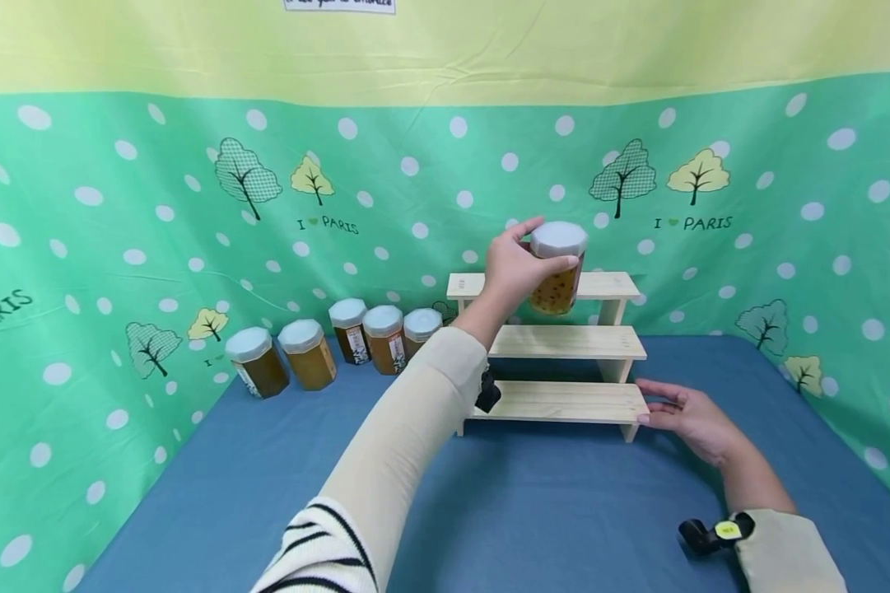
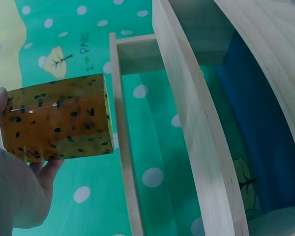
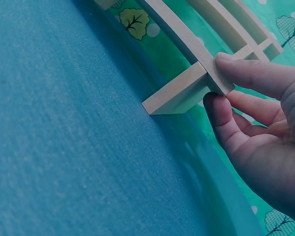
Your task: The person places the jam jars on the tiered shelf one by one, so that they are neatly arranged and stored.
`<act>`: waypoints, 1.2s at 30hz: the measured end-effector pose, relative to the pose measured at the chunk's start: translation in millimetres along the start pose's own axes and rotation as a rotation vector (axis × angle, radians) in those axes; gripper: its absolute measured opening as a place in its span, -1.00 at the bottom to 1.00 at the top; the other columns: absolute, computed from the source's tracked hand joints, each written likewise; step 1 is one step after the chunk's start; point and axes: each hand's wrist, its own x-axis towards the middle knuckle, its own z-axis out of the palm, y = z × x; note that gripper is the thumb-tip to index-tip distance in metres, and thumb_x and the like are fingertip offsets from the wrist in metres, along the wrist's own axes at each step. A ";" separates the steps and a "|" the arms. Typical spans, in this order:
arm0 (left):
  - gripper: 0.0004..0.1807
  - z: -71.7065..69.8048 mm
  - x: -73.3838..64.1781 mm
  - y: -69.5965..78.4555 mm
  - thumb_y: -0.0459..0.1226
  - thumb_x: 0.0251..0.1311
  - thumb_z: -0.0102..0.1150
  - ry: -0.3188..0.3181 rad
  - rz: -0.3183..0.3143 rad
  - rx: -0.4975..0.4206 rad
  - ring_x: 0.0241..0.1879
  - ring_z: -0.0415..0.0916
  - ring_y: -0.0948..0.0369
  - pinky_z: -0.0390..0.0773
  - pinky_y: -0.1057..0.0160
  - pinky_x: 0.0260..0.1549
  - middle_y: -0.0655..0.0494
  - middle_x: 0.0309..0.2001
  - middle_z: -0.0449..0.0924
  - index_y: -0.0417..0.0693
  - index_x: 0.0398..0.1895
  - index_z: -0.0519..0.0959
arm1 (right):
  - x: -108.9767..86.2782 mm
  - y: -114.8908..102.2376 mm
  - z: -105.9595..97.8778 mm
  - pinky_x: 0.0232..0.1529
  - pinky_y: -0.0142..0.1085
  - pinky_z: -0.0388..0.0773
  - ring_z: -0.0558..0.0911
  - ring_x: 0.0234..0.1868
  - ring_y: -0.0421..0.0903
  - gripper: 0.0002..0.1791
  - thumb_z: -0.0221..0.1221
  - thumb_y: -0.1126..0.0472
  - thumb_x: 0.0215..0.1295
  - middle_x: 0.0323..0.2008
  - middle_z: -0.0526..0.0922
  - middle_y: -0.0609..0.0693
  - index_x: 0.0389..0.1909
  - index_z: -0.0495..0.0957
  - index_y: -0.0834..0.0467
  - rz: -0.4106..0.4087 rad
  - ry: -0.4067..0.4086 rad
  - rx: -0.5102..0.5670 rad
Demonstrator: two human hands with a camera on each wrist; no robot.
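My left hand (image 1: 514, 268) grips a jar (image 1: 556, 284) with a white lid near its top, in front of the top step of a wooden three-step rack (image 1: 556, 399). In the left wrist view the jar (image 2: 59, 120) shows amber contents dotted with dark seeds, its base toward the top step (image 2: 125, 172). My right hand (image 1: 700, 424) pinches the right end of the lowest step between thumb and fingers. The right wrist view shows that hand (image 3: 265, 118) at the board's corner (image 3: 219, 81), just above the rack's leg (image 3: 179, 91).
Left of the rack stand several white-lidded jars, among them a dark brown jar (image 1: 263, 371) and an amber jar (image 1: 311, 362). A blue cloth (image 1: 563, 502) covers the table. Behind hangs a green dotted curtain (image 1: 415, 189) with printed trees.
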 end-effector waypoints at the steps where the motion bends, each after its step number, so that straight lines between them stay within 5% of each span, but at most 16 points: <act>1: -0.20 0.6 1.6 -1.4 -0.09 -0.15 0.59 0.009 0.000 0.005 -0.06 0.53 0.27 0.57 0.26 -0.10 0.13 0.03 0.57 0.12 0.27 0.51 | 0.0 -0.1 0.0 -0.10 -0.43 0.53 0.60 -0.09 -0.29 -0.11 0.35 0.21 0.21 0.21 0.40 0.42 0.43 0.09 0.43 -0.001 0.000 -0.002; 11: -0.19 5.3 10.0 -8.2 -0.05 -0.14 0.58 0.053 0.024 0.049 -0.08 0.54 0.26 0.58 0.29 -0.11 0.12 0.03 0.57 0.10 0.29 0.49 | 0.6 1.5 0.8 -0.10 -0.44 0.52 0.60 -0.09 -0.30 -0.11 0.34 0.21 0.22 0.22 0.39 0.43 0.43 0.09 0.43 -0.006 0.003 -0.007; 24: -0.25 2.3 13.7 -20.8 -0.12 -0.18 0.61 0.015 0.079 -0.097 0.00 0.50 0.21 0.55 0.21 -0.04 0.23 0.12 0.49 0.10 0.19 0.51 | -0.8 -0.3 1.6 -0.10 -0.43 0.53 0.60 -0.09 -0.29 -0.11 0.34 0.21 0.22 0.22 0.39 0.42 0.43 0.09 0.43 0.004 0.004 -0.007; 32: -0.18 -2.0 13.7 -16.9 -0.02 -0.16 0.58 -0.008 0.124 0.122 -0.03 0.46 0.19 0.55 0.29 -0.19 0.14 0.04 0.47 0.13 0.27 0.49 | -0.7 0.2 1.1 -0.10 -0.44 0.53 0.59 -0.09 -0.30 -0.11 0.34 0.21 0.21 0.24 0.36 0.44 0.43 0.09 0.44 -0.002 0.006 -0.005; 36: -0.09 -4.7 14.7 -17.4 -0.07 -0.11 0.56 -0.073 0.129 0.250 0.00 0.45 0.19 0.55 0.28 -0.13 0.12 0.10 0.45 0.19 0.40 0.36 | -0.7 0.2 1.2 -0.11 -0.44 0.53 0.60 -0.10 -0.30 -0.11 0.34 0.21 0.21 0.23 0.37 0.44 0.43 0.08 0.45 -0.005 0.006 -0.007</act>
